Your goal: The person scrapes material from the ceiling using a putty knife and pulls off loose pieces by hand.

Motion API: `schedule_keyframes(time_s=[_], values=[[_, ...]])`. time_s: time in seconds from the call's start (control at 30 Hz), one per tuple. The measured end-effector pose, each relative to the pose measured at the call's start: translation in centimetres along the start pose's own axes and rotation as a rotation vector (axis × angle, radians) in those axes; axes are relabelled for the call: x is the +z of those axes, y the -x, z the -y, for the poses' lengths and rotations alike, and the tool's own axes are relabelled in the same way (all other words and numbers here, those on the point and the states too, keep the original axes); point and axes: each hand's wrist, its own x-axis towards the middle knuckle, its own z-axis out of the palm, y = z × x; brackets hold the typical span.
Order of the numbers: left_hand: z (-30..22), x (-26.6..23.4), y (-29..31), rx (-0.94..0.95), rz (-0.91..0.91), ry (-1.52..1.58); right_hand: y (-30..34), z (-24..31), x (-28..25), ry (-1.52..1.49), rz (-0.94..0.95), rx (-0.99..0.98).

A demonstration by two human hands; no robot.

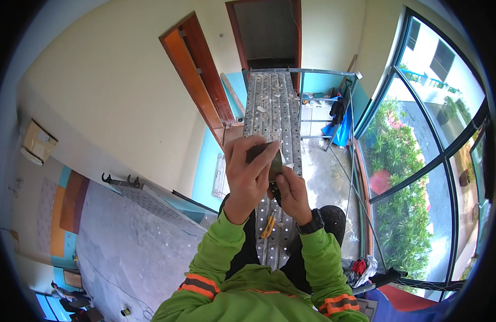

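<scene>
Above the metal scaffold plank [253,121], my two hands are close together around a dark olive-green object [275,167] with a smooth, rounded face. Its kind I cannot make out. My left hand [245,174] is closed over its upper part, with the fingers bent across it. Lower down, my right hand [295,194] grips its side, where a black narrow part sticks out below the thumb. A yellow utility knife [269,225] lies on the plank between my legs, apart from both hands.
Scaffold rails [328,72] frame the plank's far end, above the floor. Large windows [403,161] stand at the right. A wooden door [197,70] is ahead on the left. A perforated panel [151,201] stands lower left. Cloths [360,271] lie by my right knee.
</scene>
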Motion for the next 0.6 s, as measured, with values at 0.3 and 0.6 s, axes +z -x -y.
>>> schedule_keyframes(time_s=[0.3,0.6], values=[[-0.4,-0.8,-0.8,-0.273,0.052,0.176,0.1,-0.5,-0.2,0.04,0.056,-0.025],[-0.5,-1.6,-1.3,-0.334,0.088,0.175,0.0,-0.1,-0.1,0.028,0.094,0.001]])
